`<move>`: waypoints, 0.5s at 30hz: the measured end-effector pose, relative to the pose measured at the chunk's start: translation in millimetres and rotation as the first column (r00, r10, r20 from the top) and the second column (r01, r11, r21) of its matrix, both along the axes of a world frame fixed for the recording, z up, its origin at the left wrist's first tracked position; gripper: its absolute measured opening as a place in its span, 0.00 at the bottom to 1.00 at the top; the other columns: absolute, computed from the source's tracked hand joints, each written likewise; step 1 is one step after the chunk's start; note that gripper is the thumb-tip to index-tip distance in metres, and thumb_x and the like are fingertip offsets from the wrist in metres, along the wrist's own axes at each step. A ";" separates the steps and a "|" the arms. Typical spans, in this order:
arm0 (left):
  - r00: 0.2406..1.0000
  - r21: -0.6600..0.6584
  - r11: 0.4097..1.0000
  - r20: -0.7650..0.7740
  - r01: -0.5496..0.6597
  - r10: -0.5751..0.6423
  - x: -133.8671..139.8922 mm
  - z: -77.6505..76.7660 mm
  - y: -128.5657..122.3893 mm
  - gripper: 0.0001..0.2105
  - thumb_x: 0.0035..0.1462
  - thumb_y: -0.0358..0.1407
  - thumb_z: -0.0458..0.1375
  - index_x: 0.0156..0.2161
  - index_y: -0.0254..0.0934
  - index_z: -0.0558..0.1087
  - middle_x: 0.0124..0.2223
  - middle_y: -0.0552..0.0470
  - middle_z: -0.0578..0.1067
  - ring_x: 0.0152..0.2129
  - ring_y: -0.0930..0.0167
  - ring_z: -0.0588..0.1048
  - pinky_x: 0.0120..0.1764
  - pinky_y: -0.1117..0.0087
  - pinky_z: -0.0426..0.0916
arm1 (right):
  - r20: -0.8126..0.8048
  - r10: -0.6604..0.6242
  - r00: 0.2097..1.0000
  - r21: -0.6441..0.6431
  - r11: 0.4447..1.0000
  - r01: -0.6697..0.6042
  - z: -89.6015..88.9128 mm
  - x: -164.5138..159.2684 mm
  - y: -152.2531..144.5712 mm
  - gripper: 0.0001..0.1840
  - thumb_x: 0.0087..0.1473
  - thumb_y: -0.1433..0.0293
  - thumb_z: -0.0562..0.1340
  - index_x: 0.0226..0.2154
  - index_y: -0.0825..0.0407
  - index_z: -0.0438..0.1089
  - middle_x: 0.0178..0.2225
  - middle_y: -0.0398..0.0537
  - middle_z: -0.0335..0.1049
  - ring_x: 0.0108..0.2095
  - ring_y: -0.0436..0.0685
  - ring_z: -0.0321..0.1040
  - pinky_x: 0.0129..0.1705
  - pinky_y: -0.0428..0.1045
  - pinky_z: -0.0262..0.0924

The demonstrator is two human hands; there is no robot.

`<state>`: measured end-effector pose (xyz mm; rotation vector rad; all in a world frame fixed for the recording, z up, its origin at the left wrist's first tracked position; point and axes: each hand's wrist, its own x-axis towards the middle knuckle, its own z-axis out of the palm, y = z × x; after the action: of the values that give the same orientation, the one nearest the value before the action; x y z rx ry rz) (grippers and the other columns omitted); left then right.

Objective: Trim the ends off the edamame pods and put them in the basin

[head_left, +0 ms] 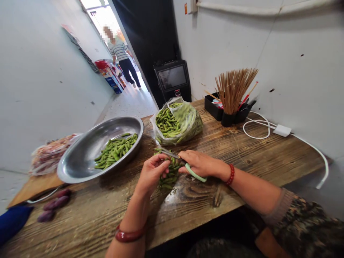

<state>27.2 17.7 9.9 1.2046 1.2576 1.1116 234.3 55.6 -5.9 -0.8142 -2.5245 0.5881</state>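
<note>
My right hand (pixel 197 163) is closed around scissors (pixel 195 173) with pale green handles, their blades pointing left past my left fingertips. My left hand (pixel 156 167) is pinched close under the blades; whatever sits between its fingertips is too small to make out. Beneath both hands lies a small pile of green edamame pods (pixel 168 182) on the wooden table, partly hidden by them. Just beyond, a clear plastic bag (pixel 189 120) stands open, full of pods. To the left, a wide metal basin (pixel 80 156) holds more pods along its right side.
At the back right, a black holder (pixel 228 120) carries bamboo skewers (pixel 232 91), near a white cable (pixel 258 136). Purple-red oblong items (pixel 57 202) lie front left, near a bag of reddish contents (pixel 51 154). A person (pixel 120 53) is in the doorway.
</note>
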 end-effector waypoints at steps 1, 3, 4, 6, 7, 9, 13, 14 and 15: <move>0.999 0.012 1.000 0.045 -0.026 0.025 -0.6 -0.1 0.7 0.10 0.45 0.35 0.68 0.33 0.32 0.76 0.22 0.57 0.70 0.16 0.80 0.65 0.18 0.81 0.59 | -0.020 -0.017 1.000 -0.003 1.000 0.017 -0.6 0.1 1.1 0.14 0.54 0.65 0.66 0.36 0.53 0.61 0.32 0.47 0.67 0.33 0.54 0.63 0.34 0.47 0.55; 0.986 0.018 0.996 0.151 -0.082 0.078 -1.5 0.1 2.1 0.11 0.43 0.34 0.69 0.33 0.33 0.76 0.22 0.58 0.70 0.16 0.81 0.65 0.19 0.82 0.60 | -0.064 -0.034 0.997 0.010 0.999 0.034 -2.2 0.1 2.5 0.14 0.54 0.65 0.66 0.36 0.53 0.61 0.33 0.47 0.67 0.33 0.55 0.63 0.35 0.47 0.55; 0.974 0.009 0.995 0.207 -0.101 0.097 -1.9 0.3 2.7 0.11 0.43 0.34 0.69 0.32 0.33 0.75 0.23 0.58 0.70 0.16 0.81 0.65 0.19 0.82 0.61 | -0.086 -0.033 0.996 0.029 0.999 0.036 -3.2 0.1 2.8 0.15 0.53 0.65 0.67 0.37 0.53 0.62 0.34 0.48 0.67 0.34 0.55 0.63 0.35 0.48 0.55; 0.942 -0.019 0.993 0.315 -0.117 0.117 -2.6 1.0 3.9 0.11 0.43 0.34 0.70 0.32 0.34 0.74 0.25 0.57 0.72 0.18 0.80 0.69 0.21 0.81 0.65 | -0.121 -0.025 0.992 0.075 0.997 0.034 -4.9 -0.1 2.6 0.18 0.51 0.63 0.68 0.39 0.53 0.62 0.35 0.48 0.67 0.35 0.56 0.62 0.37 0.48 0.56; 0.925 -0.030 0.992 0.360 -0.119 0.122 -3.0 1.4 4.3 0.11 0.42 0.33 0.70 0.31 0.34 0.74 0.27 0.56 0.73 0.20 0.79 0.71 0.23 0.81 0.67 | -0.132 -0.017 0.991 0.096 0.995 0.030 -5.6 -0.1 2.3 0.20 0.51 0.62 0.68 0.39 0.53 0.62 0.36 0.49 0.66 0.36 0.56 0.61 0.37 0.49 0.56; 0.895 -0.047 0.991 0.427 -0.123 0.131 -3.8 1.6 5.2 0.12 0.41 0.32 0.71 0.31 0.33 0.74 0.30 0.55 0.75 0.22 0.79 0.73 0.26 0.81 0.69 | -0.140 -0.004 0.990 0.127 0.992 0.022 -6.5 -0.2 1.8 0.22 0.50 0.59 0.69 0.40 0.53 0.62 0.37 0.49 0.66 0.37 0.57 0.61 0.38 0.50 0.57; 0.868 -0.078 0.991 0.478 -0.107 0.131 -3.5 -0.1 5.7 0.13 0.40 0.30 0.72 0.31 0.33 0.73 0.26 0.55 0.75 0.22 0.78 0.74 0.26 0.82 0.70 | -0.118 -0.001 0.993 0.148 0.989 0.018 -5.7 0.3 1.0 0.25 0.49 0.57 0.69 0.42 0.54 0.62 0.38 0.50 0.66 0.37 0.58 0.60 0.38 0.51 0.57; 0.869 -0.076 0.992 0.479 -0.099 0.123 -2.7 -0.7 5.5 0.12 0.40 0.30 0.71 0.31 0.34 0.73 0.26 0.55 0.75 0.22 0.78 0.74 0.26 0.81 0.70 | -0.111 0.003 0.994 0.145 0.989 0.013 -4.9 0.5 0.7 0.25 0.49 0.57 0.69 0.42 0.54 0.62 0.38 0.50 0.66 0.37 0.58 0.60 0.38 0.51 0.57; 0.872 -0.070 0.993 0.477 -0.091 0.114 -1.9 -1.4 5.2 0.12 0.41 0.30 0.71 0.31 0.34 0.74 0.26 0.54 0.75 0.22 0.78 0.74 0.26 0.81 0.70 | -0.107 0.008 0.994 0.143 0.990 0.008 -3.9 0.6 0.2 0.24 0.50 0.57 0.68 0.42 0.54 0.62 0.37 0.51 0.66 0.37 0.58 0.59 0.38 0.51 0.58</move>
<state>25.3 22.9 8.5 0.7631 0.9590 1.3528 234.9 55.8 -9.8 -0.7113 -2.4366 0.4329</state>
